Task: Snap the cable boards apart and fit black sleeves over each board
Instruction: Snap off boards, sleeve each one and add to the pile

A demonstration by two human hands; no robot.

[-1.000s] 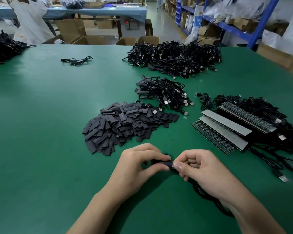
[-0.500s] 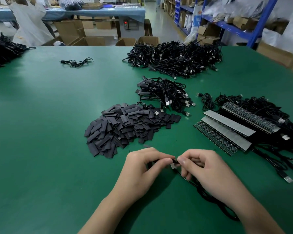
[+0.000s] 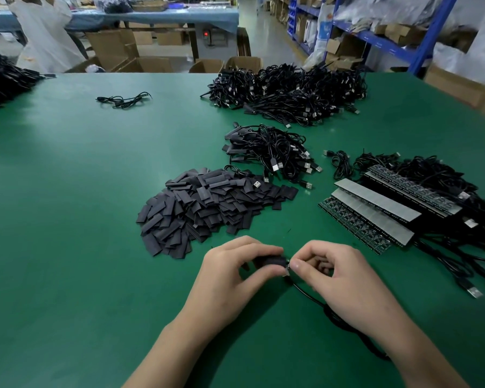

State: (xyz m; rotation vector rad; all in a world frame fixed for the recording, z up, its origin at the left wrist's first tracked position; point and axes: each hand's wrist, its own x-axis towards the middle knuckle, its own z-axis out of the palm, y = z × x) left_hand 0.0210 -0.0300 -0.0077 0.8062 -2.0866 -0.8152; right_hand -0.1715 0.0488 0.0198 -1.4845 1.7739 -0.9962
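Low over the green table, my left hand [image 3: 235, 271] pinches a black sleeve [image 3: 268, 261] between thumb and fingers. My right hand [image 3: 333, 273] pinches the small cable board's end right beside it, fingertips almost touching the left thumb. The board is mostly hidden inside the sleeve and under my fingers. Its black cable [image 3: 308, 295] trails down under my right wrist. A heap of loose black sleeves [image 3: 207, 205] lies just beyond my hands. Strips of unsnapped cable boards [image 3: 375, 211] with attached cables lie to the right.
A small pile of sleeved cables [image 3: 272, 152] sits behind the sleeve heap, and a larger cable pile [image 3: 286, 93] lies farther back. One loose cable [image 3: 123, 99] lies far left, another black pile [image 3: 3, 79] at the left edge. Cardboard boxes and blue shelving stand beyond the table.
My hands have stayed together at the same spot, and the sleeve is now pushed further between my left fingers. The view has shifted slightly.
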